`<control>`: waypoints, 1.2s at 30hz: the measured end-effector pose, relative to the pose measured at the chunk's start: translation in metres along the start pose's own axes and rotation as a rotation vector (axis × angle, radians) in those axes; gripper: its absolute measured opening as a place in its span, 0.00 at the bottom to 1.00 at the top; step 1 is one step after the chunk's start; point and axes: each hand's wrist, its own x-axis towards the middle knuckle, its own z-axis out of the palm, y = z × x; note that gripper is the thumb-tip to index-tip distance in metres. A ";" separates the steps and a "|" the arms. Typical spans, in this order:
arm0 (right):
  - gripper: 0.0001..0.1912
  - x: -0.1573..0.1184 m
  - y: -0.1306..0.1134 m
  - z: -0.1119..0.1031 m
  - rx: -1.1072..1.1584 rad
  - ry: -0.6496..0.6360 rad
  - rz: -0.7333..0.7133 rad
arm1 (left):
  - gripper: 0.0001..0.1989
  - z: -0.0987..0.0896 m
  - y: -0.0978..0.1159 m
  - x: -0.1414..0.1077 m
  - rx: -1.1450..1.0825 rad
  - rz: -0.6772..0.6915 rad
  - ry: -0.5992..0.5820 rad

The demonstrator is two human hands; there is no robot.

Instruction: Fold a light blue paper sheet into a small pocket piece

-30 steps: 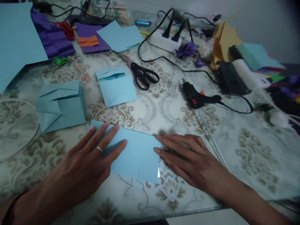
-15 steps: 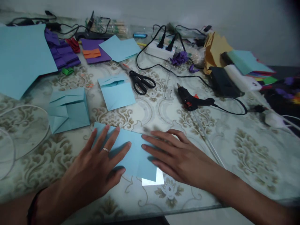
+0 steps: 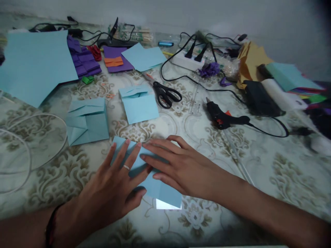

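Note:
A light blue sheet of paper [image 3: 165,191] lies on the patterned tabletop under both hands. My left hand [image 3: 116,182], with a ring on one finger, rests on its left part, fingers spread. Flat on the upper middle of the sheet is my right hand [image 3: 178,165], its fingers stretched toward the left and almost meeting the left fingertips. A bright white patch [image 3: 165,205] shows at the sheet's lower edge. Behind are two folded light blue pieces, a pocket shape [image 3: 95,124] at the left and a flatter one [image 3: 141,108] beside it.
Black scissors [image 3: 167,94] and a black glue gun [image 3: 224,117] lie beyond the hands. Farther back are a white power strip [image 3: 187,60], purple paper [image 3: 86,60] and yellow paper [image 3: 249,63]. A large blue sheet [image 3: 38,62] and a looped white cable [image 3: 62,148] are at left.
My right hand has slid left across the paper, closer to my left hand. The sheet is slightly more tilted. The whole view has shifted, so the objects appear farther right.

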 end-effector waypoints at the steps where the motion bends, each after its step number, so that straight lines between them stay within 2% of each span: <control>1: 0.20 0.003 -0.001 0.001 -0.008 -0.001 -0.009 | 0.24 0.000 0.000 0.000 -0.004 -0.003 -0.002; 9: 0.22 -0.003 0.001 0.006 -0.037 -0.009 -0.008 | 0.24 0.000 0.000 0.000 -0.007 0.008 -0.032; 16: 0.23 -0.026 0.010 0.009 -0.062 0.013 -0.020 | 0.24 0.000 -0.001 -0.002 -0.007 0.018 -0.029; 22: 0.24 -0.049 0.016 0.007 -0.096 -0.009 -0.039 | 0.33 0.002 -0.005 -0.003 0.048 0.033 -0.019; 26: 0.21 -0.067 0.017 0.005 -0.109 -0.020 -0.015 | 0.33 0.004 -0.005 -0.003 0.043 0.022 0.003; 30: 0.20 -0.084 0.016 0.004 -0.104 0.022 0.038 | 0.33 0.007 -0.005 -0.004 0.024 -0.004 0.012; 36: 0.17 -0.099 0.013 0.005 -0.116 0.033 0.081 | 0.33 0.005 -0.005 -0.003 0.024 -0.021 0.004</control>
